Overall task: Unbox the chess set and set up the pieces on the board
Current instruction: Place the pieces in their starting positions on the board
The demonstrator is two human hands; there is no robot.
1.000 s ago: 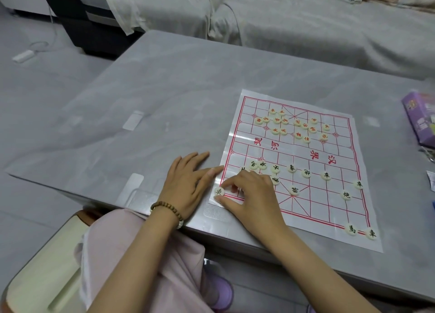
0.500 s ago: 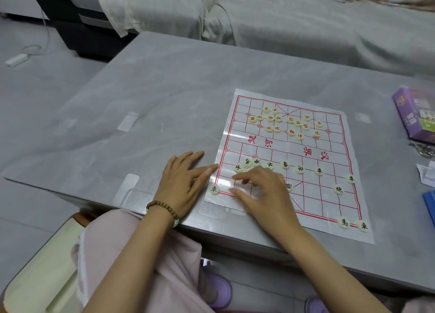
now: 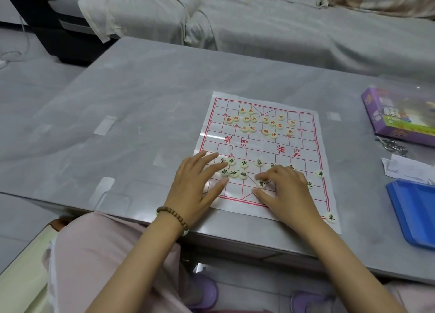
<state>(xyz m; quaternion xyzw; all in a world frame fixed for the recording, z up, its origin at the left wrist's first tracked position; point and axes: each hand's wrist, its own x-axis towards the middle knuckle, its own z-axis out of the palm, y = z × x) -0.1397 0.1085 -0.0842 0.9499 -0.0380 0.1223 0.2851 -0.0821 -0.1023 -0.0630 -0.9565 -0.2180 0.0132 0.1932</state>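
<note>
The paper chess board (image 3: 310, 129) with its red grid lies flat on the grey table (image 3: 141, 96). Red-lettered round pieces (image 3: 266, 131) are bunched on the far half. Black-lettered pieces (image 3: 244, 164) lie in loose rows on the near half, and one sits at the near right corner (image 3: 331, 217). My left hand (image 3: 195, 185) rests flat on the board's near left part, fingers spread, holding nothing. My right hand (image 3: 289, 190) is over the near middle, with thumb and forefinger pinching one black-lettered piece (image 3: 261, 184) on the board.
A purple game box (image 3: 397, 117) lies at the right, with a metal chain (image 3: 392, 145) and paper slips (image 3: 404, 169) near it. A blue tray (image 3: 416, 213) sits at the near right edge. A covered sofa (image 3: 282, 25) stands behind the table.
My right hand has moved from the near left corner to the near middle and closed on a piece. My left hand has slid from the table onto the board's left part.
</note>
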